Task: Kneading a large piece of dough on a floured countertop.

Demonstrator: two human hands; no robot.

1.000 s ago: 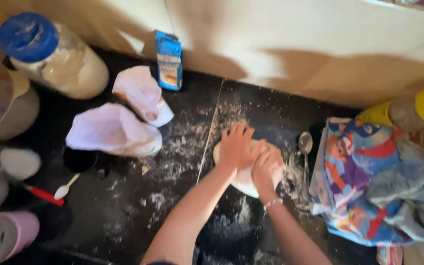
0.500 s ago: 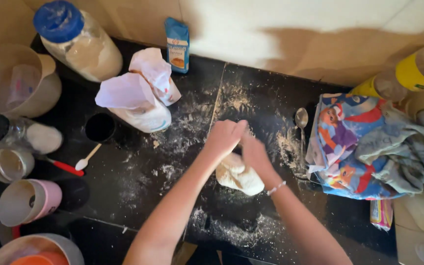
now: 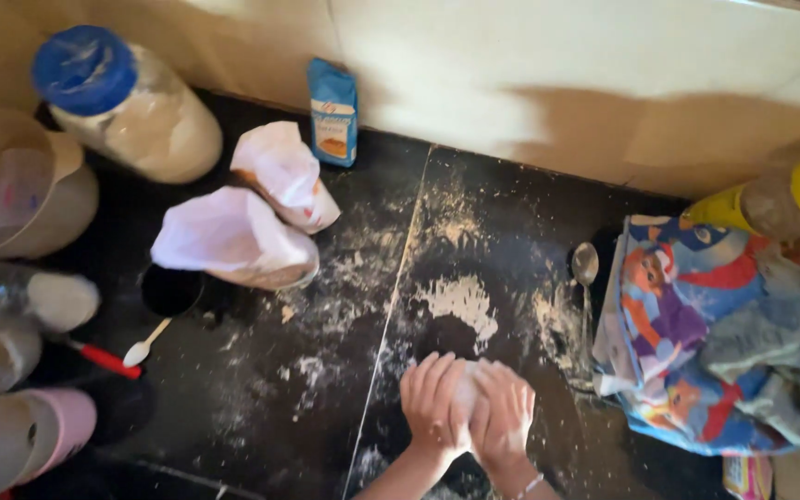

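My left hand (image 3: 432, 401) and my right hand (image 3: 504, 415) press side by side on a pale lump of dough (image 3: 466, 387), which shows only as a strip between them. The dough lies on the black floured counter (image 3: 474, 231), near its front edge. A patch of loose flour (image 3: 460, 301) lies just beyond my fingers. My right wrist wears a thin bracelet.
Two white paper bags (image 3: 233, 236) and a small blue packet (image 3: 332, 111) stand at the back left, beside a big blue-lidded jar (image 3: 127, 102). Cups, a pink mug (image 3: 25, 440) and a red-handled spoon (image 3: 104, 356) line the left. A metal spoon (image 3: 585, 273) and colourful cloth (image 3: 715, 333) lie right.
Both hands have drawn the dough toward me, from mid-counter to the front edge, and now cover it almost fully. A floury patch is left where it lay.
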